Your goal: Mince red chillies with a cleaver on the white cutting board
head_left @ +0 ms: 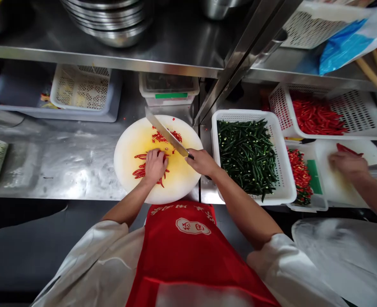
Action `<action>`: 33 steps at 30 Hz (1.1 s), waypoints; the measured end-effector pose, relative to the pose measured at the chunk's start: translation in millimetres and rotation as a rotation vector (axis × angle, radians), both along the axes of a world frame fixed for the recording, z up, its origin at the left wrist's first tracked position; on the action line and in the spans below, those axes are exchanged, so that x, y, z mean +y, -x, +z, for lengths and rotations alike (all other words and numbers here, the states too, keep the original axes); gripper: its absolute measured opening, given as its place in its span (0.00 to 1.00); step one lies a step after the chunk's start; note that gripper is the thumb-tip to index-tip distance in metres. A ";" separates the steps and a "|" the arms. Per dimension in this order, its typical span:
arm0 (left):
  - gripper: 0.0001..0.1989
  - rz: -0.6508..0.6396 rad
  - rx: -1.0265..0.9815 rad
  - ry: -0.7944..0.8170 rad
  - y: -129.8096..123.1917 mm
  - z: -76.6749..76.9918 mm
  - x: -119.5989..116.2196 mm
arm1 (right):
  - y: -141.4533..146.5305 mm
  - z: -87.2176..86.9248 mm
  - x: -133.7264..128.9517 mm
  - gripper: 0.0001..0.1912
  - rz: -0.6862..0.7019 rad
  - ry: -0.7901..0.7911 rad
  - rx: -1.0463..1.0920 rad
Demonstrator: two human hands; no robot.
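A round white cutting board (127,170) with a yellow-stained middle lies on the steel counter. My right hand (202,163) is closed round the dark handle of a knife (165,134), whose long blade points up and left over the board. Under and beside the blade are small cut pieces of red chili (159,137). My left hand (155,165) rests on several long red chilies (139,171), its fingers bent and pressed together on them, left of the blade. The chilies' middles are hidden under that hand.
Right of the board stands a white basket (287,170) of green chilies. Beyond it, another person's hand (348,164) is over a second board (373,157), near a basket (367,115) of red chilies. A steel shelf (175,68) crosses above; a grey-blue tub (79,113) stands back left.
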State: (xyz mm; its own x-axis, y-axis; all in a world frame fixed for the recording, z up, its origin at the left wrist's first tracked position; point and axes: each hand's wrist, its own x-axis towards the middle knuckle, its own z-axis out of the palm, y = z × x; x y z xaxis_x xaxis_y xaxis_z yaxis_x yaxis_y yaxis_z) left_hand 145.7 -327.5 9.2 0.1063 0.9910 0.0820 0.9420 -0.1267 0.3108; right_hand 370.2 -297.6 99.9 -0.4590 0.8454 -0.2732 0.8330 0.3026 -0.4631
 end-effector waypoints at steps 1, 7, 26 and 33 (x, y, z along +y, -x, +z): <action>0.16 -0.036 0.018 0.004 7.5 0.7 1.5 | 0.3 -0.3 -0.8 0.14 0.025 0.009 0.003; 0.17 -0.150 0.084 0.035 47.1 7.3 10.5 | 1.7 -3.1 -2.8 0.14 0.150 0.022 -0.019; 0.23 0.241 -0.206 -0.040 115.7 12.1 -27.7 | -1.1 -23.5 2.0 0.15 0.098 0.070 -0.055; 0.45 0.206 0.038 0.078 84.3 -13.8 -91.4 | -6.9 -28.0 -19.3 0.17 0.042 0.101 -0.026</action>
State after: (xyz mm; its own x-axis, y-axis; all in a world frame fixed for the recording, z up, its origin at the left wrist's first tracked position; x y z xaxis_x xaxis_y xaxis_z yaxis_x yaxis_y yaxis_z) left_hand 61.5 -418.9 -4.6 -0.0977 0.9952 0.0037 0.9567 0.0928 0.2760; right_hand 377.1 -316.8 71.9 -0.4853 0.7929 -0.3684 0.8327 0.2907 -0.4713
